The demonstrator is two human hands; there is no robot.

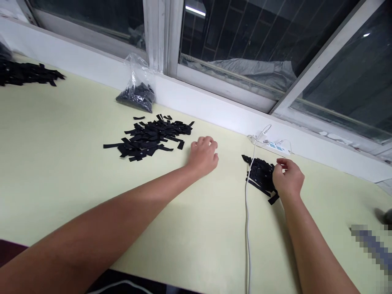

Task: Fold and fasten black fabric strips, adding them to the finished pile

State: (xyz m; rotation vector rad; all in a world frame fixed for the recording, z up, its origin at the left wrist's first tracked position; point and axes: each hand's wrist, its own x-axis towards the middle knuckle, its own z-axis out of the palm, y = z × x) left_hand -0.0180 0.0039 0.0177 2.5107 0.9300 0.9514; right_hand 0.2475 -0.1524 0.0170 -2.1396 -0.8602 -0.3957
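My left hand (202,157) is over the pale yellow table, just right of a large loose pile of black fabric strips (153,136). Its fingers are bent, with a gap between thumb and forefinger; no strip shows in it. At the right, my right hand (288,177) is beside a smaller heap of black strips (261,175), at that heap's right edge. Its thumb and curled fingers stand apart, and I see nothing between them. Small light marks show on a few strips.
A clear plastic bag (136,92) of black pieces stands against the white ledge. More black strips (27,73) lie far left. A white cable (246,220) crosses the smaller heap near a power strip (272,146). Part of another person, pixelated, appears at the right edge.
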